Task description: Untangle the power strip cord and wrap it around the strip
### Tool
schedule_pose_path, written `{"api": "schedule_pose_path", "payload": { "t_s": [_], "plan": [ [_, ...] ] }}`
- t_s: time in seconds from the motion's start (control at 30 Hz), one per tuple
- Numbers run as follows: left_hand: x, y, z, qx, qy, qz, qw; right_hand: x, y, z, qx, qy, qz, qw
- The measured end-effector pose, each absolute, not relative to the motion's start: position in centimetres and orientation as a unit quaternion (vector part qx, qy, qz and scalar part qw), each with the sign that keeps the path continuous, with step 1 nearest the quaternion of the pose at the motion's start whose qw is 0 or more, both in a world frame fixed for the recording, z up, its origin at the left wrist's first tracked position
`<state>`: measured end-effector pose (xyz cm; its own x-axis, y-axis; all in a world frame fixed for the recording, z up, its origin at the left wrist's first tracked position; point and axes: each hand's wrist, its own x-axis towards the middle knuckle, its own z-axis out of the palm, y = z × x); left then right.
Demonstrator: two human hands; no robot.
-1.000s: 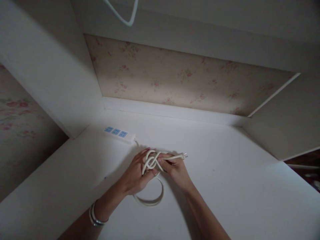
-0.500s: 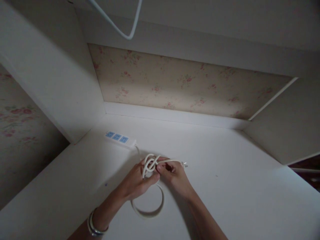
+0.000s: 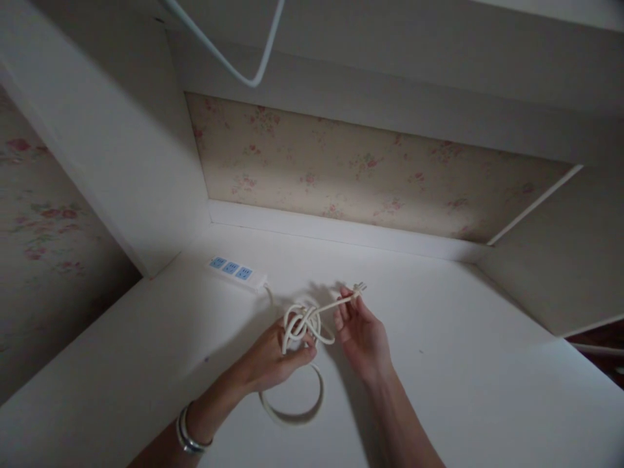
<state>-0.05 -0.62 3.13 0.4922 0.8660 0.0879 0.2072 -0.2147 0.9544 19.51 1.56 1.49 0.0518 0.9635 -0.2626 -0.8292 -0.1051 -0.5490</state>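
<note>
The left hand (image 3: pixel 273 361) grips the tangled cord (image 3: pixel 299 324) just above the surface (image 3: pixel 439 370); the right hand (image 3: pixel 363 335) pinches its plug end (image 3: pixel 358 289). A hard pull may tighten the tangle or drag the power strip (image 3: pixel 234 271).

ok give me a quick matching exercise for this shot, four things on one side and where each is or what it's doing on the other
1 left hand
2 right hand
3 power strip
4 bangles

a lies on the white desk, near its back left corner
b holds the plug end
c grips the knotted cord
d sit round the left wrist

Pairs: 1-c, 2-b, 3-a, 4-d
</note>
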Motion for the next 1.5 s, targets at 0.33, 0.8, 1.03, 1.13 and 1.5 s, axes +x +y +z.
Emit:
{"api": "schedule_pose_path", "payload": {
  "t_s": [0.33, 0.8, 1.03, 1.13, 1.5],
  "plan": [
    [-0.7, -0.3, 1.8, 0.592, 0.375, 0.338, 0.628, 22.3, 2.4, 1.2, -0.335, -0.045, 0.604, 0.722],
    [-1.0, -0.2, 2.2, 0.583, 0.38, 0.372, 0.614, 20.5, 1.5, 2.2, -0.399, -0.261, 0.449, 0.756],
    [-1.1, 0.1, 2.2, 0.568, 0.39, 0.39, 0.611, 19.8, 1.0, 2.8, -0.383, -0.305, 0.472, 0.733],
    [-1.1, 0.1, 2.4, 0.57, 0.39, 0.389, 0.61, 20.1, 0.9, 2.8, -0.373, -0.296, 0.505, 0.72],
    [-1.0, -0.2, 2.0, 0.62, 0.386, 0.376, 0.57, 20.4, 0.5, 3.7, -0.337, -0.246, 0.578, 0.701]
  ]
}}
